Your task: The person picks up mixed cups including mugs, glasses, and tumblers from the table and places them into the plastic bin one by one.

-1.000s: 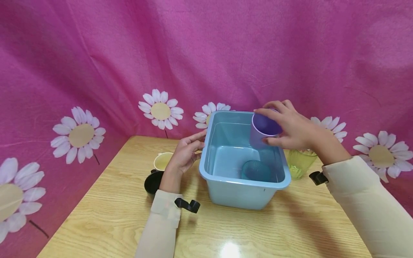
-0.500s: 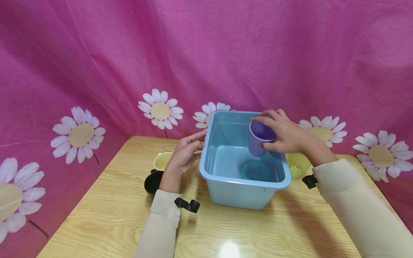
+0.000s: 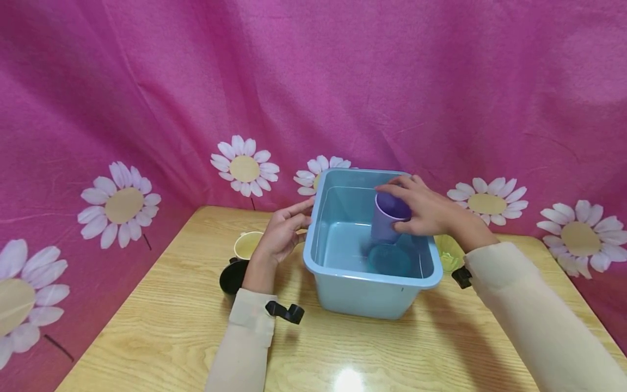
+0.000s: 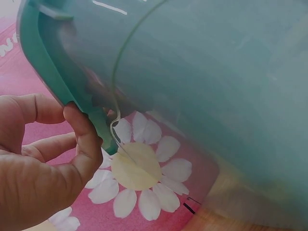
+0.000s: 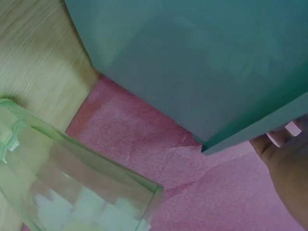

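Head view: The right hand (image 3: 425, 212) holds a tall, round purple plastic cup (image 3: 383, 227), with its thumb on the near side and its fingers on the far side. The cup is inside a big blue plastic tub (image 3: 364, 299), mouth up and leaning just a bit. It is to the left of the right palm. A round, see-through teal dish or cup (image 3: 390, 262) sits on the tub's floor, nearer to the person. I can't tell if the two touch. The left hand (image 3: 284, 231) is farther from the purple cup, at the tub's left rim. A round black cup (image 3: 231, 279) and a pale yellow cup (image 3: 246, 246) stand by the left arm, partly hidden by it. A clear yellow-green cup (image 3: 448, 251) is right of the tub, half hidden by the tub and right arm.

Left wrist view: The left thumb and a finger pinch the tub's edge. The purple cup doesn't show.

Right wrist view: The tub's wall blocks the purple cup. The right hand is cut off, its fingertips behind the rim. The yellow-green cup is cut off too.
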The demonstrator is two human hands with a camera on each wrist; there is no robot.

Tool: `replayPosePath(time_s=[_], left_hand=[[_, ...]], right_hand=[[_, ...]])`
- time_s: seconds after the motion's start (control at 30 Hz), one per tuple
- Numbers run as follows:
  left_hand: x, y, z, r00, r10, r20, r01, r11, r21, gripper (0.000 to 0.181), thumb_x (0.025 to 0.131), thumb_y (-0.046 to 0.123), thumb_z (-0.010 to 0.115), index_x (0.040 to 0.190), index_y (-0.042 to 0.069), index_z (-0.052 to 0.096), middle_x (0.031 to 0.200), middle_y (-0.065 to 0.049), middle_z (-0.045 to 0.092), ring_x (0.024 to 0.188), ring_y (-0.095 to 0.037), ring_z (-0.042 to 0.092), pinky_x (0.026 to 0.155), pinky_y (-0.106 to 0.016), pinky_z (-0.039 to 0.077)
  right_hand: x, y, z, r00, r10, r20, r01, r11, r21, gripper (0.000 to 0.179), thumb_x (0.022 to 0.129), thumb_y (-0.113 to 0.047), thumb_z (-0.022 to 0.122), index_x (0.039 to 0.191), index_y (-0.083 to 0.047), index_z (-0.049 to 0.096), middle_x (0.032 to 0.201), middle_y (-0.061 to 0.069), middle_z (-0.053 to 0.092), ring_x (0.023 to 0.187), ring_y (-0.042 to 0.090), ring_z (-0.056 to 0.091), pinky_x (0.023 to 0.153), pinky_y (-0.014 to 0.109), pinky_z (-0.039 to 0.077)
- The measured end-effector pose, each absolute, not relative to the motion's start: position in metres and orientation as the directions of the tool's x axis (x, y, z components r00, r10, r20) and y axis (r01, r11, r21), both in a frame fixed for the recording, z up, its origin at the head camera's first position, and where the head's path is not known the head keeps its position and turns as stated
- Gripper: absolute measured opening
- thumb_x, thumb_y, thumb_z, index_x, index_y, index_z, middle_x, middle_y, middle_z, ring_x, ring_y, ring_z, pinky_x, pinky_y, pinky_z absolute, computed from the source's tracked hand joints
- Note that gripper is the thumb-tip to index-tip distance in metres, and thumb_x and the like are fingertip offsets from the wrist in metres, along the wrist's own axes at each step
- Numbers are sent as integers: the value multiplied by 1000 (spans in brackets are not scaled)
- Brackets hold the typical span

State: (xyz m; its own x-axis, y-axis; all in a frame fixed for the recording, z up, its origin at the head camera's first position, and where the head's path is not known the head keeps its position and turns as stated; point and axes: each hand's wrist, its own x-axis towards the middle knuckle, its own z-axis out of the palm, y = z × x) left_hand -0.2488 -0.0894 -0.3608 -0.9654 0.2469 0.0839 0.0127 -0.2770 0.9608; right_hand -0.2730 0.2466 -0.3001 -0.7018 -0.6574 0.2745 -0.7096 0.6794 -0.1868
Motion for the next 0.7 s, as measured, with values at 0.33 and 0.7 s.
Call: replayPosePath(time_s=[0.33,0.7], left_hand=[[-247,-87,-359,-967,243,77,4,-286,958,53,93,-1,55,146,4,56,136,-20,60,91,-14,66,73,-27,58],[-247,-85,-360,-970,233,69,0,-284,959,51,94,0,56,145,5,58,135,-20,61,92,-15,66,75,-28,59]], right_hand=[[-277,242,-305,-712,-675,193,-701,693,-165,72,78,-26,75,146,-15,54,137,16,51,119,35,44,89,55,50],[-276,237,-304,-748,-661,60,-661,734,-157,76,75,-28,83,146,-17,56,139,16,53,122,35,49,90,55,55]])
